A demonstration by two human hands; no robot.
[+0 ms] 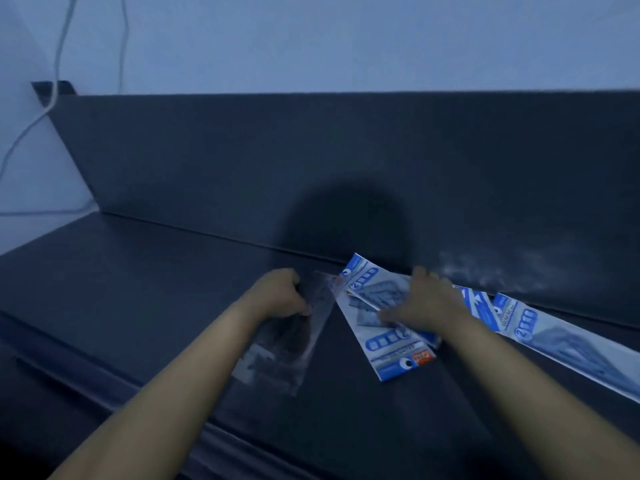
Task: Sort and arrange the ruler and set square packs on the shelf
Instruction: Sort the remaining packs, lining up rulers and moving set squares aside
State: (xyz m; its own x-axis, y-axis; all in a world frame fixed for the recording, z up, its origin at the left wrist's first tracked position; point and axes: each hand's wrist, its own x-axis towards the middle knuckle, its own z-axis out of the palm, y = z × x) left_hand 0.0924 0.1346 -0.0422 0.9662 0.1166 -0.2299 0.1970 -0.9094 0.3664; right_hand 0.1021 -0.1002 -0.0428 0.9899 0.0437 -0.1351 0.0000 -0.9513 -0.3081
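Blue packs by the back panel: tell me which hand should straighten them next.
Right, probably. The right hand lies on the overlapping blue packs; the left hand grips the clear pack farther left.

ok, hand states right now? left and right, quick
Left hand: grips the clear plastic pack with dark contents.
Right hand: on the blue-and-white printed packs; grip or press cannot be told.
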